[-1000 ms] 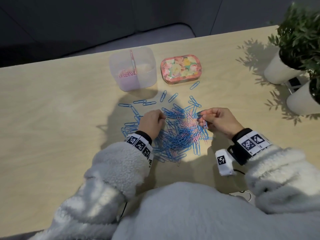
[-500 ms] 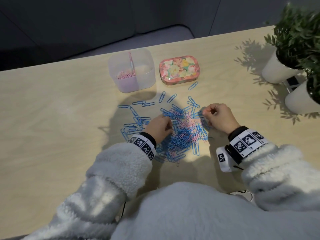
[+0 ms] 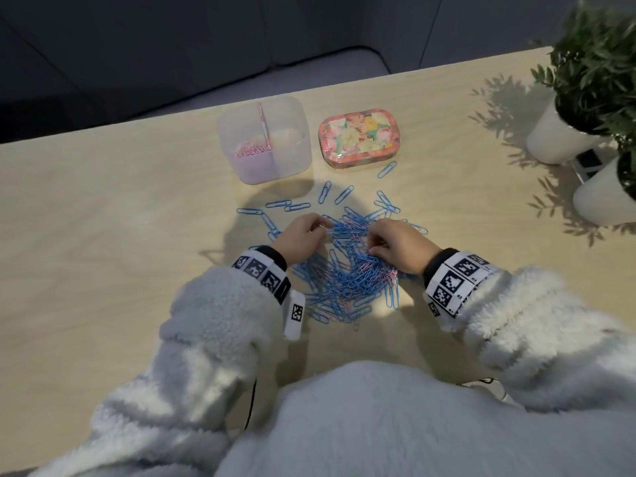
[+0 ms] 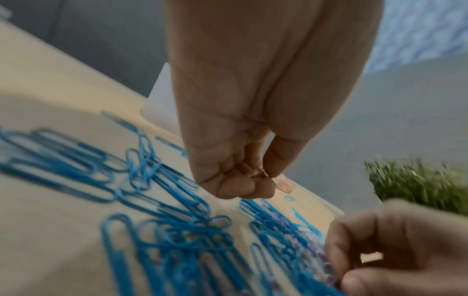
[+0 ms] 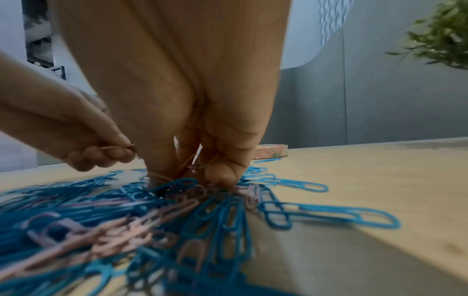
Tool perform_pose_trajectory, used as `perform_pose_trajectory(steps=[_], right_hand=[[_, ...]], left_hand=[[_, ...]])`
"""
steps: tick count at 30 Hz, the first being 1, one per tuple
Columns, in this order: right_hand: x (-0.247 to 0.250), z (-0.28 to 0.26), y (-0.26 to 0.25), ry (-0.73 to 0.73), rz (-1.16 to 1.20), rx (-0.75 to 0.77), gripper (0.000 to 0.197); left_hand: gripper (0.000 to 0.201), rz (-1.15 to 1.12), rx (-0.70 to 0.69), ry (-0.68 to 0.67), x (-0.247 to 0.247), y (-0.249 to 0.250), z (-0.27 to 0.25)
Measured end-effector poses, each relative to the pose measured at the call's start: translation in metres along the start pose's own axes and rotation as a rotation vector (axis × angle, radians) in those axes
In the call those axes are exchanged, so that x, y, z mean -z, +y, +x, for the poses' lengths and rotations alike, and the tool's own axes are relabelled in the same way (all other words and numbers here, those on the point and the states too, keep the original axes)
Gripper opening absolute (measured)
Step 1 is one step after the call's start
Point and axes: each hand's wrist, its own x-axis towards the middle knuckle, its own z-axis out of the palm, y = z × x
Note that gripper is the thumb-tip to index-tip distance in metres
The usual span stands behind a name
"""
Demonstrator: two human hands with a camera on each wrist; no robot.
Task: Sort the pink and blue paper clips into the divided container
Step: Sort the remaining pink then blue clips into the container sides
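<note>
A tangled pile of blue and pink paper clips [image 3: 347, 270] lies on the table in front of me. The translucent divided container [image 3: 292, 149] stands behind it, with pink clips [image 3: 249, 149] in its left compartment. My left hand [image 3: 318, 228] hovers at the pile's far left edge and pinches a pink clip [image 4: 260, 175] between thumb and fingers. My right hand [image 3: 375, 247] digs its curled fingertips into the middle of the pile and pinches pink clips [image 5: 193, 165] there. In the right wrist view the left hand [image 5: 111, 151] is just left of the right hand [image 5: 195, 174].
A floral tin [image 3: 358, 137] sits right of the container. Loose blue clips [image 3: 287, 205] are scattered between the pile and the container. Two white plant pots [image 3: 564, 139] stand at the table's right edge. The table's far edge runs just behind the container.
My right hand has moved left from the pile's right edge into its middle. My left hand has shifted slightly back toward the pile's far left side, still pinching.
</note>
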Motion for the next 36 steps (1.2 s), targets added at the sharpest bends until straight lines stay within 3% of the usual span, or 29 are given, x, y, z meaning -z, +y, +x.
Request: perform_pose_trajectory(steps=[3,5,9,13,17,20,22,26,28,31,36], right_hand=[[0.001,-0.002,0.007,0.042,0.201,-0.075,0.008],[0.005,-0.005,0.01,0.097,0.462,-0.14,0.003],[0.016,-0.01,0.015,0.156,1.059,-0.33,0.016],[0.029,-0.006,0.022,0.057,1.488,-0.535,0.024],[0.035,-0.006,0.02,0.013,1.651,-0.553,0.017],[0.034,-0.004,0.021,0.007,1.507,-0.552,0.026],[0.029,0.0,0.021,0.11,1.287,-0.523,0.031],[0.015,0.005,0.018,0.268,0.83,-0.417,0.023],[0.011,0.005,0.017,0.265,0.484,-0.337,0.01],[0.004,0.005,0.013,0.194,0.112,-0.295,0.016],[-0.003,0.01,0.008,0.184,-0.035,-0.294,0.009]], left_hand=[[0.023,-0.292,0.153,-0.026,-0.003,0.008,0.008],[0.024,-0.301,0.136,-0.021,-0.007,0.013,0.012],[0.023,0.058,-0.015,0.086,-0.019,0.014,0.019],[0.014,0.41,-0.105,0.036,-0.02,0.005,0.02],[0.011,0.472,-0.107,-0.006,-0.003,-0.004,0.013],[0.006,0.475,-0.126,0.041,0.003,-0.002,0.009],[0.014,0.484,-0.179,0.073,-0.001,0.004,0.011],[0.017,0.544,-0.31,-0.025,-0.019,0.015,0.019],[0.016,0.617,-0.37,-0.071,-0.028,0.018,0.022],[0.017,0.744,-0.412,-0.033,-0.033,0.018,0.024],[0.018,0.81,-0.425,0.014,-0.034,0.013,0.026]])
